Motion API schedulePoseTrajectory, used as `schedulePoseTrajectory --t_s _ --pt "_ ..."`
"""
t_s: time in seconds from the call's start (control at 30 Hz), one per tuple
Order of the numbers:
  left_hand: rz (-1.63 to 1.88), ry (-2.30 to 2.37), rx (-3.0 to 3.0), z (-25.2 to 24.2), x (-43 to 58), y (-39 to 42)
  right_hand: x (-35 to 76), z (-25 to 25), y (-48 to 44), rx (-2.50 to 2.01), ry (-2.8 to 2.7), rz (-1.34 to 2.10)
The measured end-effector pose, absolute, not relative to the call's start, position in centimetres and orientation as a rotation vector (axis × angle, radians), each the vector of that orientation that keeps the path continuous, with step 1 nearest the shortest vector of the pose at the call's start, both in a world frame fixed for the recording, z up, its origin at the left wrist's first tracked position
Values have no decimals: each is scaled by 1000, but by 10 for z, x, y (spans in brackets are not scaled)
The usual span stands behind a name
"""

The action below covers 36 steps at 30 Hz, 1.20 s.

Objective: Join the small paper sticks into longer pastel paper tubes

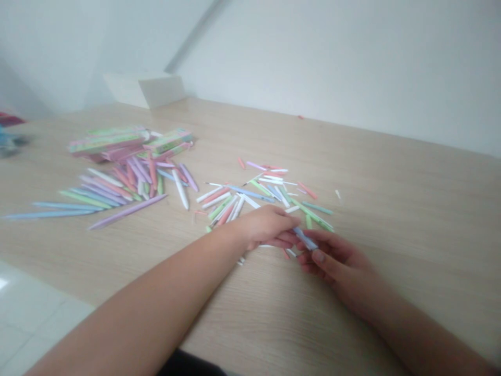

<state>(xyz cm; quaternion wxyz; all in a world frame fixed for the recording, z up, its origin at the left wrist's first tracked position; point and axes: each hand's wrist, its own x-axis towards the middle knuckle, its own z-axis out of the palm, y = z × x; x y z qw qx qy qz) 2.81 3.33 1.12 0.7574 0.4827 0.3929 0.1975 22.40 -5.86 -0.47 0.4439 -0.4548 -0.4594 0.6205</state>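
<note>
In the head view, the left hand [272, 227] and the right hand [336, 256] meet above the table [391, 219], both pinching a short blue pen piece [306, 239], the left at its far end, the right at its near end. Blur and the fingers hide its ends and any lettering. Just beyond lie scattered pen parts [250, 194] in white, green, coral and blue; small dark marks on some green ones are unreadable. The left hand and forearm cover some of them. To the left, a heap of pastel pens [144, 172] touches pink and green boxes [105, 142] whose print is too smeared to read. A white box [146, 89] stands behind. A red thing [10, 119] and a blue thing [8, 141], both blurred, are cut off at the left edge.
</note>
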Motion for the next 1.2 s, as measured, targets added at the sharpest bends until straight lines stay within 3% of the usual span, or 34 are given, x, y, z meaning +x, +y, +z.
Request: schedulePoseTrajectory --t_s 0.9,1.2 --pt "513 840 854 13 22 39 233 8 -57 -1098 -1092 1214" --pt "634 898 891 23 24 38 250 4 -51 -1480 -2198 348"
